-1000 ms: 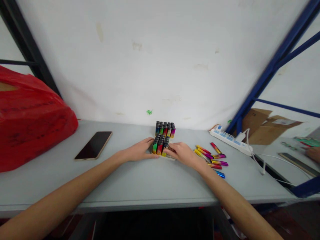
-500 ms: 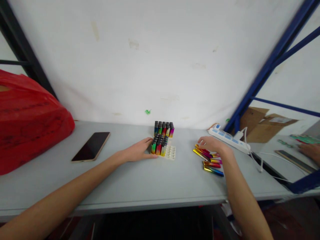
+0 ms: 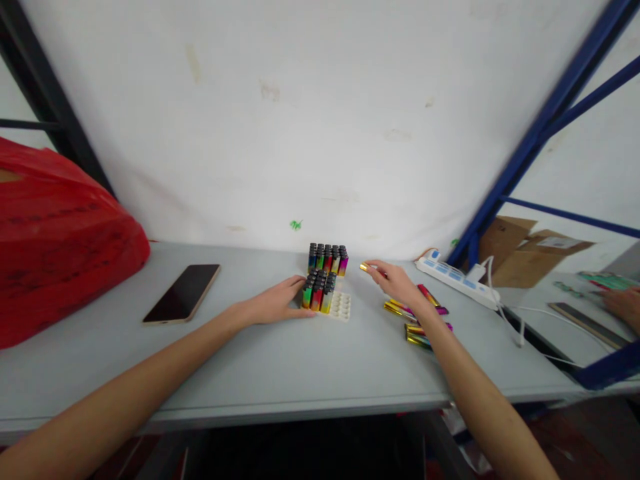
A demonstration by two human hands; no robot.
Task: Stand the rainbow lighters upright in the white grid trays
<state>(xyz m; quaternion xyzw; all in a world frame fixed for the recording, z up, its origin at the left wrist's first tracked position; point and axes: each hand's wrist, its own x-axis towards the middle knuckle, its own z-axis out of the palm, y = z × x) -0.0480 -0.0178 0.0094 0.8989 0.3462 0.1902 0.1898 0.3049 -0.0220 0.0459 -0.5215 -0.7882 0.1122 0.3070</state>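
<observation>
My left hand rests on the table, its thumb along the front and its fingers at the left side of a white tray of round holes, steadying it. Upright lighters with black tops and coloured metallic bodies fill the left part of the tray; holes show at the right. Just behind stands another block of upright lighters. Raised to the right of these, my right hand pinches a lighter whose gold end points left. Below that wrist lie several loose metallic lighters, partly hidden by the forearm.
A phone lies at the left beside a red plastic bag. At the back right are a white power strip with cables and a blue metal frame. Beyond it are a cardboard box and another person's hand.
My right hand has picked up a lighter from the loose pile and moved left and up with it, towards the blocks. My left hand has stayed in place.
</observation>
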